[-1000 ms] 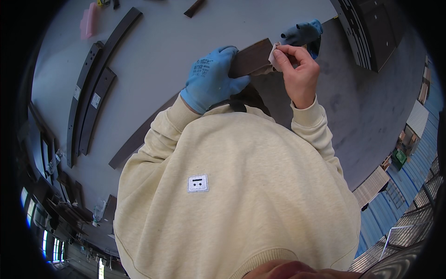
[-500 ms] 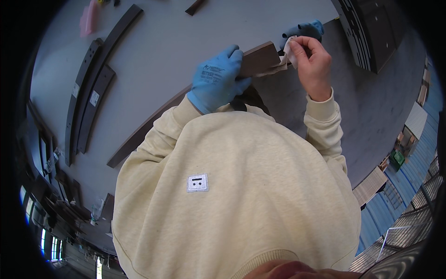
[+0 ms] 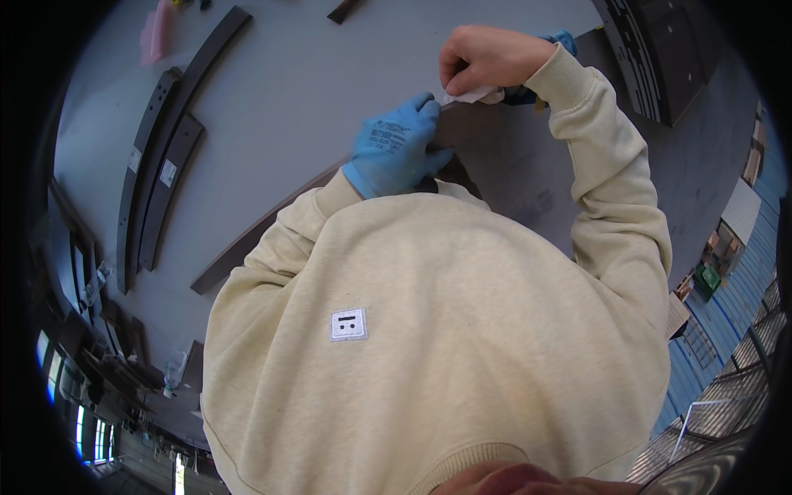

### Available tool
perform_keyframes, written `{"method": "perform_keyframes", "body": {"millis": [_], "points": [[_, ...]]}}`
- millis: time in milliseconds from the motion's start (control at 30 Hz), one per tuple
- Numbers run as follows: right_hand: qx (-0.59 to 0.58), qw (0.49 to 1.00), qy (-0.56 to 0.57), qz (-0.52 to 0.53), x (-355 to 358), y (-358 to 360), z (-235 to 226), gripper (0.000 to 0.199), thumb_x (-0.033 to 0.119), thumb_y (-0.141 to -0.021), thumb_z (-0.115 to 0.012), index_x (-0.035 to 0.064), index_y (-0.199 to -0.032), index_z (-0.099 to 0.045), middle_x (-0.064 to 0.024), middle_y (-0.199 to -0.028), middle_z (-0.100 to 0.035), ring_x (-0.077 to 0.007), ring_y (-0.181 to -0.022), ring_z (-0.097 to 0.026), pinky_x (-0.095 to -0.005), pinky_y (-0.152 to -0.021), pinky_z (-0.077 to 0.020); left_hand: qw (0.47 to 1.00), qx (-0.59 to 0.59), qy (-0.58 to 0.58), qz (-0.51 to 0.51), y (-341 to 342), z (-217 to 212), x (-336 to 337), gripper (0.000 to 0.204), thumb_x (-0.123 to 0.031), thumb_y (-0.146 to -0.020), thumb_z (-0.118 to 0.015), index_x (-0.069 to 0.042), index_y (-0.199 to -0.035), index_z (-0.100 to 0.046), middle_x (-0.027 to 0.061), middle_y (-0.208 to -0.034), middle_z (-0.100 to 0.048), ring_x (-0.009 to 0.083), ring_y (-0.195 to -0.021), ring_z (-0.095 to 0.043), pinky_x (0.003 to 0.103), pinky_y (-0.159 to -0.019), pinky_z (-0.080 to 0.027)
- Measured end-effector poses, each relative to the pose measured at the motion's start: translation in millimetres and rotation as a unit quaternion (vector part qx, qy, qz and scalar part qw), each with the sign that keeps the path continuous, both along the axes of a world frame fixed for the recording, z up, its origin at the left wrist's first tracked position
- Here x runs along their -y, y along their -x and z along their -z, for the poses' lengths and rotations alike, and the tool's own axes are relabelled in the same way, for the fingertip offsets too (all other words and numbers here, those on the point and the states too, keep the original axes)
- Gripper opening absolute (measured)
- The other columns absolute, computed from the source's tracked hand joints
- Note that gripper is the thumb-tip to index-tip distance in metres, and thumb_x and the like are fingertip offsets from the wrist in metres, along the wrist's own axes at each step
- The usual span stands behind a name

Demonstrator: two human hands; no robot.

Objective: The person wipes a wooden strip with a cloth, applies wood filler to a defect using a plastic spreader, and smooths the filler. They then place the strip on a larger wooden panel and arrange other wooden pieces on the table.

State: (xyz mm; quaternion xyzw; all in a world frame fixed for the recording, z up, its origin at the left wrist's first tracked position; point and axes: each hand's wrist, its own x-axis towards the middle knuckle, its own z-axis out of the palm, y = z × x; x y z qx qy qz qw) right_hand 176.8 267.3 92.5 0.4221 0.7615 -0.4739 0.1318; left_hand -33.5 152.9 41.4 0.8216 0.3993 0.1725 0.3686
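My left hand [image 3: 392,144], in a blue glove, is wrapped round a long dark brown board [image 3: 272,227] near its far end. The board runs from the lower left up to a spot beneath my right hand. My bare right hand [image 3: 495,59] pinches a thin, crumpled white piece [image 3: 474,96], cloth or paper, against the board's upper edge. Whether it is cloth or paper I cannot tell. Just beyond my right wrist lies a loose blue glove [image 3: 564,40], partly hidden by the sleeve.
Several long dark boards [image 3: 177,124] lie on the grey floor to the left, two with white labels. A stack of dark panels [image 3: 652,58] stands at the far right. Something pink [image 3: 154,37] lies at the far left, a short dark piece [image 3: 343,11] at the far middle.
My right hand has swung left and slightly up with the white piece, from beyond the board's end to over its upper edge. The left hand has shifted slightly right, still on the board.
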Motion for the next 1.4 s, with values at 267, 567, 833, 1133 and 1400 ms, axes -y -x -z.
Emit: {"method": "perform_keyframes", "body": {"millis": [267,567,833,1133,1400], "points": [[0.058,0.997,0.019,-0.045,-1,5,-9,0.013,0.009,-0.086,-0.076,-0.0036,-0.089,-0.074,-0.0125,-0.076,-0.072,-0.0222,-0.067,-0.068,-0.0351,-0.063,-0.0557,0.999,0.0,0.042,0.011,1,1,-3,0.045,-0.029,-0.084,-0.078,0.002,-0.111,-0.061,0.014,-0.109,-0.063,0.0363,-0.094,-0.068,0.045,-0.075,-0.057],[0.139,0.99,-0.01,-0.014,3,-54,-9,0.01,0.006,-0.078,-0.075,-0.0038,-0.082,-0.073,-0.0144,-0.072,-0.071,-0.027,-0.065,-0.068,-0.0375,-0.061,-0.0543,0.997,-0.031,0.076,-0.003,13,-4,-7,0.064,-0.031,-0.082,-0.082,0.001,-0.133,-0.062,0.0184,-0.127,-0.068,0.0365,-0.099,-0.073,0.04,-0.086,-0.061],[-0.025,0.937,-0.236,0.255,46,-88,5,0.022,0.019,-0.093,-0.075,-0.0002,-0.104,-0.075,-0.0122,-0.085,-0.073,-0.0201,-0.074,-0.069,-0.0325,-0.07,-0.0547,0.998,0.003,0.063,-0.011,18,-5,-21,0.06,-0.028,-0.08,-0.084,0.003,-0.127,-0.064,0.0216,-0.117,-0.07,0.0367,-0.096,-0.073,0.041,-0.085,-0.061],[-0.124,0.825,-0.231,0.501,111,-34,18,0.022,0.015,-0.093,-0.079,-0.0001,-0.108,-0.075,-0.0057,-0.084,-0.074,-0.0117,-0.075,-0.067,-0.0248,-0.069,-0.0552,0.996,0.019,0.084,-0.03,19,6,-42,0.055,-0.027,-0.077,-0.085,0.005,-0.12,-0.07,0.0206,-0.104,-0.075,0.0337,-0.088,-0.075,0.038,-0.082,-0.061],[-0.145,0.804,-0.18,0.548,125,-33,55,0.021,0.014,-0.093,-0.078,-0.0018,-0.106,-0.075,-0.0046,-0.083,-0.074,-0.0089,-0.075,-0.065,-0.0247,-0.069,-0.0538,0.982,0.045,0.183,-0.032,26,17,-70,0.054,-0.032,-0.077,-0.085,0.006,-0.113,-0.073,0.0181,-0.089,-0.074,0.0236,-0.076,-0.071,0.034,-0.076,-0.059]]}}
